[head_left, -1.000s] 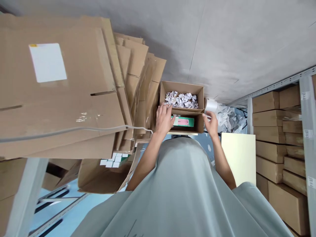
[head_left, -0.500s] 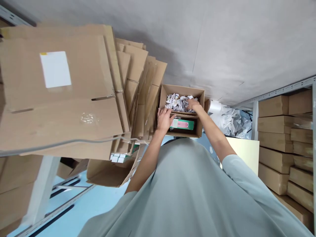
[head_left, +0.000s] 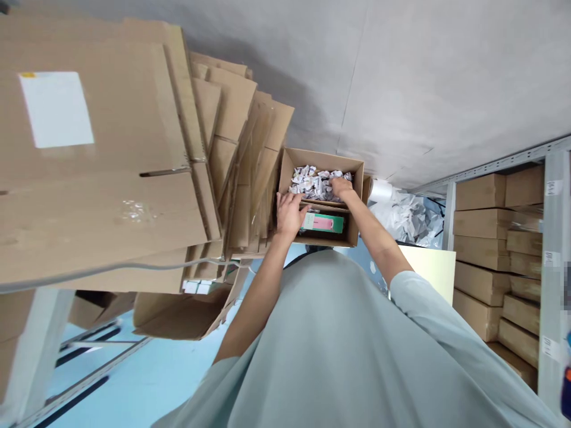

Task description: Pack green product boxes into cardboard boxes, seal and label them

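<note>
Two open cardboard boxes stand one behind the other. The far box [head_left: 321,159] is full of crumpled white paper [head_left: 312,181]. The near box [head_left: 352,229] holds a green and pink packet [head_left: 323,223]. My left hand [head_left: 289,213] rests on the wall between the two boxes at their left side, fingers curled over the edge. My right hand [head_left: 342,188] reaches into the far box and closes on the crumpled paper at its right side.
A leaning stack of flattened cardboard [head_left: 134,160] fills the left. A metal shelf [head_left: 548,238] with stacked cartons [head_left: 495,238] stands at the right. A white roll [head_left: 381,190] and more crumpled paper [head_left: 410,217] lie right of the boxes, a pale board [head_left: 430,270] below them.
My right hand moved from the near box's right corner into the far box, onto the crumpled paper. My left hand stayed on the boxes' left edge. The view shifted slightly.
</note>
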A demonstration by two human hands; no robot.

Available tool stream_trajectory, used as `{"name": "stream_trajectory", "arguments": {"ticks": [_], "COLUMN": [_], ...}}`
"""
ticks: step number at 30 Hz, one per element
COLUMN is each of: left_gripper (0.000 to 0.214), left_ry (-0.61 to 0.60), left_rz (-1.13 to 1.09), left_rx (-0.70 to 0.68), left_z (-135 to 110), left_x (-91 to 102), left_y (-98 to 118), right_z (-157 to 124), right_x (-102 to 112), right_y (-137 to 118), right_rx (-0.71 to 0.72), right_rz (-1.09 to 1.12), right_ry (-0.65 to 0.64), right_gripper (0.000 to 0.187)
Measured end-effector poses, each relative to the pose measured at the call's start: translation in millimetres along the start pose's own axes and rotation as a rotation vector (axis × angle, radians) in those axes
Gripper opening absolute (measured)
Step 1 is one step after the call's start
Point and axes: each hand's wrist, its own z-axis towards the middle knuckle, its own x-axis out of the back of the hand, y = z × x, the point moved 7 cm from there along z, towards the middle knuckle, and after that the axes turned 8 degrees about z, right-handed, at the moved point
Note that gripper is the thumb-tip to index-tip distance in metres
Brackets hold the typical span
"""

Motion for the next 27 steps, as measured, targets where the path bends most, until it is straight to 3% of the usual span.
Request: {"name": "stream_trajectory", "arguments": {"ticks": [4, 6, 9, 12, 14, 18, 21, 24, 27], "left_gripper": [0.034, 0.035, 0.036, 0.038, 0.04, 0.04, 0.038, 0.039, 0.042], "left_ry": [0.012, 0.01, 0.004, -0.006, -0.011, -0.019, -0.023, -0.022, -0.023], "left_rz": [-0.038, -0.054, -0.07, -0.082, -0.087, -0.083, -0.078, -0.081, -0.085], "left_rx": [0.006, 0.004, -0.005, -0.008, -0.009, -0.007, -0.004, 0.007, 0.017], "left_z": [-2.0, -2.6, -2.6, -1.6, -0.7, 0.9, 1.9, 2.8, 3.5], "left_x": [-0.2, -0.1, 0.2, -0.4, -1.3, -2.9, -3.6, -4.3, -4.8], "left_y": [0.0, -0.3, -0.9, -1.9, -2.5, -3.5, -2.9, -1.9, -1.4], "right_z": [-24.7, -56.5, -125.5, -190.8, -216.5, -220.9, -212.9, -212.4, -203.3], "right_x": [13.8, 27.7, 37.1, 22.0, 1.0, -41.3, -51.4, -35.3, -1.3], "right_y": [11.7, 15.3, 12.3, 5.7, 1.0, 7.8, 17.8, 16.1, 3.4], "right_rx": [-0.05, 0.003, 0.143, 0.2, 0.215, 0.099, -0.016, -0.006, 0.086], "right_rz": [0.015, 0.122, 0.327, 0.472, 0.519, 0.484, 0.383, 0.349, 0.346], "right_ry": [0.115, 0.276, 0.442, 0.463, 0.42, 0.333, 0.294, 0.289, 0.339], "right_gripper": [0.045, 0.047, 0.044, 0.042, 0.039, 0.039, 0.048, 0.045, 0.036]}}
